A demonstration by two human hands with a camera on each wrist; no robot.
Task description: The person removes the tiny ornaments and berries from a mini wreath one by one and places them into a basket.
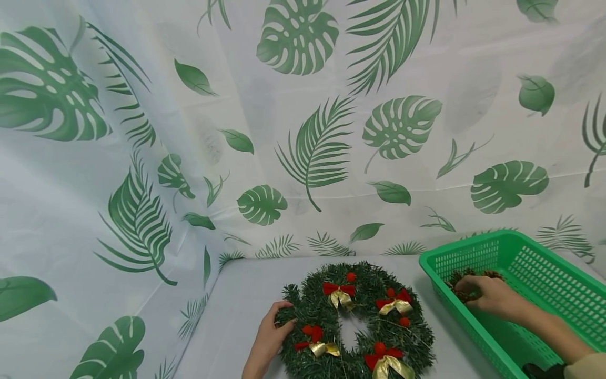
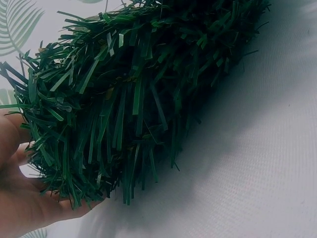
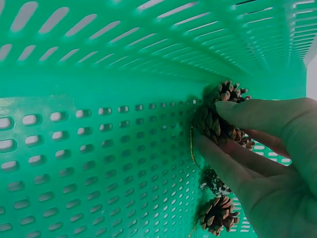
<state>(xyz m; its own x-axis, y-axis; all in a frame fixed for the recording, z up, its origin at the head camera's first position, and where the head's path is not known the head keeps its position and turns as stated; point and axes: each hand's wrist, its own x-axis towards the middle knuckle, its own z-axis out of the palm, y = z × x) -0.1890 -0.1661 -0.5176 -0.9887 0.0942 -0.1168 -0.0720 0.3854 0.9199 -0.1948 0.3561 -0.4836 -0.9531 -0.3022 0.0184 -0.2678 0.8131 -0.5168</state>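
Note:
My left hand (image 1: 270,337) grips the left edge of a green tinsel wreath (image 1: 381,334), thumb and fingers on either side of the garland. The wreath carries red and gold bows and red berries. In the left wrist view the hand (image 2: 25,193) reaches round the end of the bristly garland (image 2: 114,109). My right hand (image 1: 497,298) is down inside a green plastic basket (image 1: 464,243). It pinches a brown pine cone (image 3: 210,124) between thumb and fingers, beside the basket's slotted wall. A gold thread hangs by that cone.
Another pine cone (image 3: 218,215) and a white-flecked one (image 3: 215,183) lie in the basket near my right hand. A pale cloth (image 1: 236,295) covers the table. Leaf-printed curtains (image 1: 331,226) stand behind and to the left. Something black (image 1: 542,371) shows at the right wrist.

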